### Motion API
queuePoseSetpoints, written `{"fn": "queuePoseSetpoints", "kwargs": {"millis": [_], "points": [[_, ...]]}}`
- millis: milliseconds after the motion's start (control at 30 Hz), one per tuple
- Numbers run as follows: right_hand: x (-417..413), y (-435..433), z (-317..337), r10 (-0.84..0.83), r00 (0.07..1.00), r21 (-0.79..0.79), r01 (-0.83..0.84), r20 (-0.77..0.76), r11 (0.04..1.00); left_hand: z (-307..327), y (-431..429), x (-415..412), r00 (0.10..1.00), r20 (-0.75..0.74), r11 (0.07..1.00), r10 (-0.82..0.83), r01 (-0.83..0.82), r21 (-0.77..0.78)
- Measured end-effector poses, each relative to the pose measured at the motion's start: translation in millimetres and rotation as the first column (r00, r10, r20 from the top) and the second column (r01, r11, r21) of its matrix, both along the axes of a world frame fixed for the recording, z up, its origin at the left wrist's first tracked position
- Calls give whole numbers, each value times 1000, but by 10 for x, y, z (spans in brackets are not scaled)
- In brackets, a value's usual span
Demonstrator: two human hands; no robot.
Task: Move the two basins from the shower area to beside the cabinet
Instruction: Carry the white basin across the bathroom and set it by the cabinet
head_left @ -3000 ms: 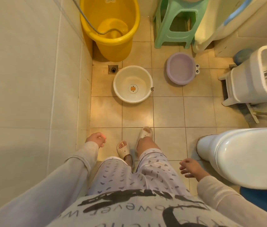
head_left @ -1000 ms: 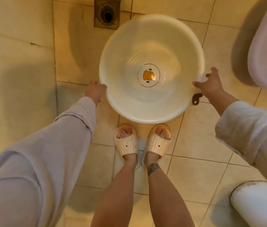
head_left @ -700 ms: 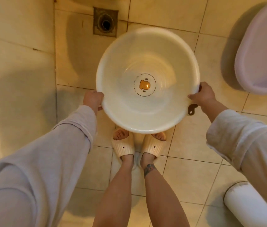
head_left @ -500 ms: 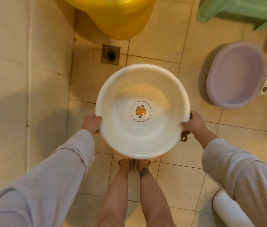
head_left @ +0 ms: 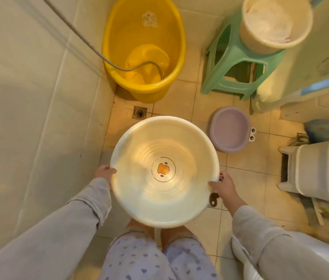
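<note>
A round white basin (head_left: 139, 150) with an orange cartoon mark in its bottom is held level above the tiled floor, in front of my legs. My left hand (head_left: 104, 173) grips its left rim. On the opposite rim sits my right hand (head_left: 223, 187), just above a small brown hanging tab. A smaller purple basin (head_left: 229, 129) with cartoon eyes on its rim rests on the floor to the right, beyond the white one.
A tall yellow tub (head_left: 144, 49) with a shower hose (head_left: 82, 40) in it stands by the left wall. A green stool (head_left: 234, 67) carries a cream bucket (head_left: 273, 23). A floor drain (head_left: 139, 112), a white bin (head_left: 321, 170) at right, and a toilet (head_left: 321, 251) at lower right surround me.
Both hands took hold of the white basin's rim and lifted it off the floor. I have straightened up, so the tub, stool and purple basin have come into view.
</note>
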State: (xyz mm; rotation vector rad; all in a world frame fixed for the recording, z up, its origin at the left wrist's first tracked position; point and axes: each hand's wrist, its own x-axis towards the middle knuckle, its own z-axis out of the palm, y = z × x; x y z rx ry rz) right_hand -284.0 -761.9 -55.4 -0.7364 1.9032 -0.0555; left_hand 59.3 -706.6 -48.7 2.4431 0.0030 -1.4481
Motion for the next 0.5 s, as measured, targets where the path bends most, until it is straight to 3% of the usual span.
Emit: {"fn": "queuePoseSetpoints", "kwargs": {"millis": [200, 500], "points": [[-247, 253, 710, -202, 962, -225, 242, 185, 944, 738, 42, 34, 995, -3, 964, -101, 98, -246], [-402, 237, 1110, -355, 889, -349, 444, 291, 825, 1133, -389, -303, 992, -39, 922, -117, 94, -376]]}}
